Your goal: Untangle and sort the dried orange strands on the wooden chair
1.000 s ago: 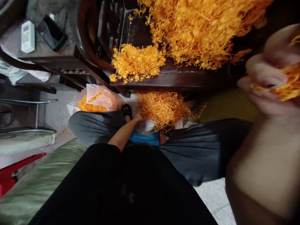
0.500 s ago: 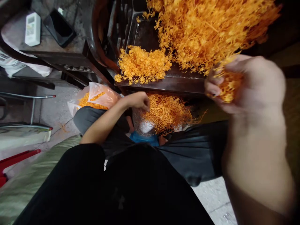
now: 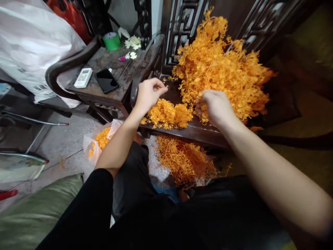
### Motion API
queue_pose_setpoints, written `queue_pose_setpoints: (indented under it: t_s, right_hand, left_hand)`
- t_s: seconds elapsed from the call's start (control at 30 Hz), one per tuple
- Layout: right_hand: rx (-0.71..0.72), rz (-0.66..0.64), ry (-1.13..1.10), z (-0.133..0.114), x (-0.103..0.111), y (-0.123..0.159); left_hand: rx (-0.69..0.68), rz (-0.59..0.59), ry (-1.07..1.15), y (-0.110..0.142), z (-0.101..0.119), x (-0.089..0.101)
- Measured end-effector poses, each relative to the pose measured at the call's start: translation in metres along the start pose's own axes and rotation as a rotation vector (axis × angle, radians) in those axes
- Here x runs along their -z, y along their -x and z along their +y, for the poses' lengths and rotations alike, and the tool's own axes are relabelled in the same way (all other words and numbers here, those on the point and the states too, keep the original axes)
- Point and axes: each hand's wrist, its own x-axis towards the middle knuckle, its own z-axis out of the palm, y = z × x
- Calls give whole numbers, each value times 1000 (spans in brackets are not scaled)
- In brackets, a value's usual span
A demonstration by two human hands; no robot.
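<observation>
A big heap of orange stringy sprigs (image 3: 221,73) lies on a dark wooden seat (image 3: 192,133). A smaller pile of short orange bits (image 3: 166,114) sits at its near left edge. My left hand (image 3: 149,93) hovers over the small pile with fingers pinched together; what it holds, if anything, is too small to name. My right hand (image 3: 215,106) is closed at the lower edge of the big heap, gripping orange sprigs. More orange strands (image 3: 186,161) lie on the floor under the seat.
A clear plastic bag with orange bits (image 3: 100,140) sits on the floor at left. A side table (image 3: 117,99) carries a black phone (image 3: 106,80), a white remote (image 3: 83,77) and a green tape roll (image 3: 111,40). A white sack (image 3: 28,45) stands at far left.
The view has tilted upward. My left hand rose from the floor strands to above the small pile. My right hand moved forward from near the camera to the big heap.
</observation>
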Motion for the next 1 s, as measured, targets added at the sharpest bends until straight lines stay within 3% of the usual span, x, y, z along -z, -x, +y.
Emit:
queue_pose_setpoints:
  t_s: [0.17, 0.3, 0.37, 0.53, 0.6, 0.8, 1.0]
  right_hand:
    - [22, -7, 285, 25, -50, -90]
    - [63, -73, 355, 39, -81, -121]
    - [132, -108, 401, 43, -91, -114]
    - [529, -155, 809, 55, -101, -70]
    - [604, -187, 850, 62, -102, -60]
    - [694, -119, 703, 81, -96, -57]
    - [672, -110, 787, 94, -97, -47]
  left_hand:
    - [-3, -81, -155, -9, -33, -38]
    - [93, -190, -239, -10, -42, -45]
    - [90, -218, -253, -6, -45, -41]
    - [119, -401, -330, 9, -43, -31]
    - [142, -446, -345, 13, -43, -31]
    - [154, -297, -294, 21, -44, -32]
    - [263, -132, -14, 23, -40, -30]
